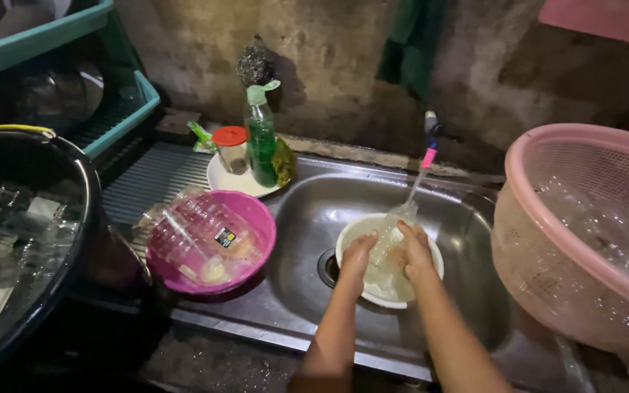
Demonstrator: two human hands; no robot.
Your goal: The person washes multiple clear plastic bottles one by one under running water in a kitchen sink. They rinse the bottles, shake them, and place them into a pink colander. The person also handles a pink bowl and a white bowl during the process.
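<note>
Seen from above, a person's two hands work in a steel sink [307, 218]. The left hand [358, 256] and right hand [413, 249] together grip a clear plastic cup [389, 240] over a white bowl [349, 233] under running tap water. A pink bowl [256, 218] of plastic cups sits left; a pink basket [525, 218] stands right.

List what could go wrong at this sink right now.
Both hands, left hand and right hand, grip a wet clear plastic container under the running stream; it could slip into the white bowl and splash. The pink bowl, piled with plastic pieces, sits at the sink edge and might tip.
</note>
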